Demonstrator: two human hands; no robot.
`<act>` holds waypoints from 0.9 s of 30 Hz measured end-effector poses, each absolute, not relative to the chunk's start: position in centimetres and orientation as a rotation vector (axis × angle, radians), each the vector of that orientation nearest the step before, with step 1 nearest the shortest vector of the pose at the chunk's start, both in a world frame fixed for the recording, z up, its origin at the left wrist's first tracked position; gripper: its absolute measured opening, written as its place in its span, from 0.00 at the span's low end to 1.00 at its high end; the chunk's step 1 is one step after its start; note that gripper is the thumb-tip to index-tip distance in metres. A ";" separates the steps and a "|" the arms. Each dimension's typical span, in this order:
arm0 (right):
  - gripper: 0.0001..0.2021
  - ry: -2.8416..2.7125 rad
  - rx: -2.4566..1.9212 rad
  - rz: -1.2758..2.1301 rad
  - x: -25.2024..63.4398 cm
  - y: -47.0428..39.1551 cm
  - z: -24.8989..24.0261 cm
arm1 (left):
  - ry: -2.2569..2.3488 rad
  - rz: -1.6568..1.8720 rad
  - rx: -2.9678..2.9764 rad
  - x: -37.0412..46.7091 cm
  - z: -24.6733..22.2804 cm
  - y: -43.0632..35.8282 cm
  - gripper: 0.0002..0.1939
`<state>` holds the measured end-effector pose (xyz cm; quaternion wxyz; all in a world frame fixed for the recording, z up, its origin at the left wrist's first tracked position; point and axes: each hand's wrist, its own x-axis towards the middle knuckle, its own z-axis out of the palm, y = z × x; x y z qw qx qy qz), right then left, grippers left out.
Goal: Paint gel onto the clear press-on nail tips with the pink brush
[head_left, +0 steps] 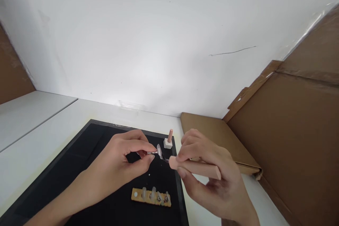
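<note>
My left hand [127,155] pinches a small metal stand between thumb and fingertips, and a clear false nail [159,151] sits at its tip. In my right hand [214,176] is a nail polish brush [198,168] with a long pinkish-beige cap handle. Its dark bristle end points left, close to the false nail; whether they touch I cannot tell. Below the hands, a yellowish strip [150,202] lies on the black mat, bearing several upright clear false nails. Behind them stands a small white polish bottle [167,143] with a pinkish-beige cap.
The black mat [87,169] covers much of the white table [50,113]. A flat cardboard box [212,130] lies at the right, beside a tall cardboard panel [299,130]. A white wall [132,35] rises behind the table, with more cardboard [13,70] at far left.
</note>
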<state>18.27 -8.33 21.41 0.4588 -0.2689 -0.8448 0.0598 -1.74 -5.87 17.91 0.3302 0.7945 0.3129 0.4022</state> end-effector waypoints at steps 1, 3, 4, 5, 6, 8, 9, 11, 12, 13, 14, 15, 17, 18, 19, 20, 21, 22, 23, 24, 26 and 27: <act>0.12 -2.073 -0.649 0.142 18.3 -8.3 21.4 | 0.829 1.057 2.071 -1.8 17.9 -5.9 0.11; 0.13 -2.040 -0.643 0.138 18.3 -8.3 21.4 | 0.847 1.060 2.062 -1.8 17.9 -5.9 0.11; 0.13 -2.027 -0.645 0.135 18.2 -8.3 21.4 | 0.847 1.066 2.060 -1.8 17.9 -5.9 0.12; 0.13 -2.024 -0.657 0.136 18.2 -8.2 21.4 | 0.844 1.073 2.062 -1.8 17.9 -5.9 0.12; 0.14 -2.029 -0.666 0.137 18.1 -8.2 21.4 | 0.841 1.077 2.065 -1.8 18.0 -5.9 0.11; 0.14 -2.057 -0.681 0.143 17.9 -8.3 21.4 | 0.835 1.082 2.075 -1.8 18.0 -5.9 0.11; 0.13 -2.065 -0.681 0.143 17.9 -8.3 21.4 | 0.832 1.079 2.079 -1.8 17.9 -5.8 0.11; 0.12 -2.057 -0.663 0.136 17.9 -8.3 21.4 | 0.831 1.067 2.079 -1.8 17.9 -5.8 0.11; 0.12 -2.044 -0.655 0.130 17.9 -8.4 21.5 | 0.833 1.065 2.075 -1.8 17.9 -5.8 0.11; 0.13 -2.030 -0.653 0.121 17.9 -8.4 21.5 | 0.837 1.060 2.071 -1.8 17.9 -5.8 0.11; 0.14 -2.024 -0.657 0.114 17.9 -8.4 21.5 | 0.841 1.058 2.067 -1.8 18.0 -5.8 0.11; 0.14 -2.029 -0.663 0.112 18.0 -8.4 21.5 | 0.842 1.059 2.063 -1.8 18.0 -5.8 0.11; 0.13 -2.059 -0.678 0.113 18.0 -8.4 21.6 | 0.845 1.065 2.055 -1.7 18.0 -5.9 0.11; 0.13 -2.073 -0.675 0.115 18.0 -8.4 21.6 | 0.846 1.067 2.053 -1.7 18.0 -5.9 0.11; 0.12 -2.075 -0.663 0.115 17.9 -8.4 21.6 | 0.847 1.072 2.051 -1.8 18.0 -5.9 0.11; 0.12 -2.063 -0.651 0.113 17.9 -8.3 21.6 | 0.851 1.077 2.049 -1.8 18.0 -5.9 0.11; 0.12 -2.036 -0.644 0.109 17.9 -8.3 21.5 | 0.853 1.076 2.050 -1.8 17.9 -5.9 0.11; 0.12 -2.005 -0.649 0.107 17.8 -8.3 21.5 | 0.851 1.075 2.052 -1.8 17.9 -5.9 0.11; 0.13 -1.984 -0.668 0.112 17.8 -8.3 21.4 | 0.847 1.075 2.051 -1.8 17.9 -5.9 0.11; 0.13 -1.974 -0.689 0.120 17.7 -8.3 21.4 | 0.843 1.078 2.044 -1.7 17.9 -5.9 0.11; 0.13 -1.987 -0.718 0.134 17.7 -8.2 21.3 | 0.831 1.080 2.015 -1.6 17.9 -5.9 0.11; 0.12 -2.000 -0.711 0.136 17.6 -8.2 21.3 | 0.824 1.080 1.992 -1.6 17.9 -5.9 0.11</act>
